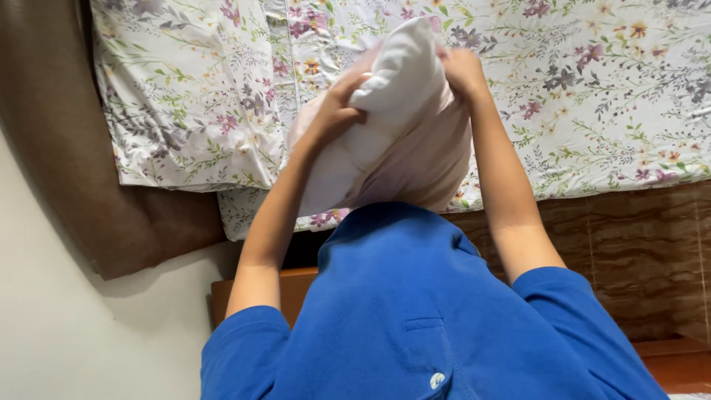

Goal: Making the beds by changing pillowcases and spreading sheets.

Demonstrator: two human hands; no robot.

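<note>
My left hand (337,107) grips the side of a white pillow (392,111), with the fingers dug into its fabric. My right hand (463,70) holds the pillow's upper corner from the other side. A pale pink pillowcase (437,159) wraps the lower part of the pillow, and its white top sticks out. I hold the pillow up in front of my chest, above the edge of a bed with a floral sheet (592,96). My blue shirt (415,311) fills the bottom of the view.
A floral-covered pillow (185,89) lies on the bed to the left. A brown cloth (67,148) hangs beside it against a pale wall (67,333). A wooden bed frame (296,285) and brown marbled floor (644,252) lie below.
</note>
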